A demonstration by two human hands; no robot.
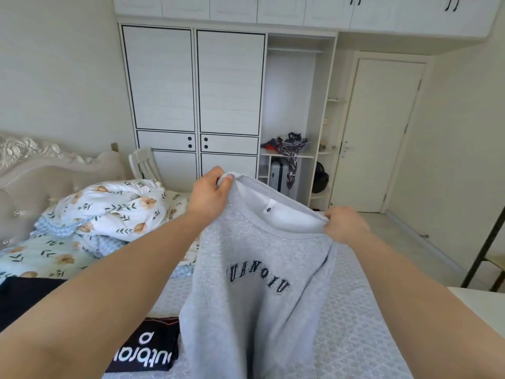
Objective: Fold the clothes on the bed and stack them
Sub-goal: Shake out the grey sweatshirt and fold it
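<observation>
Grey knit sweatshirt with dark lettering (pixel 262 269) held up over near bed (pixel 355 310), left hand (pixel 210 195) and right hand (pixel 345 224) pinching shoulders. Likely step: spreading. Next: lay flat right of folded black garment (pixel 147 348).

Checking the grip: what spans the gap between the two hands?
In the head view, the grey sweatshirt's neckline stretches between the left hand and right hand.

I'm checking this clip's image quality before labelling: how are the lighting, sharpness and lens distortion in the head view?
Head view: soft, even daylight, no harsh shadows or glare; wide-angle bending curves the wardrobe and door; the grey sweatshirt, gripped by the left hand and right hand, is sharp enough to show its lettering; the forearms near the bottom edge look stretched.
</observation>
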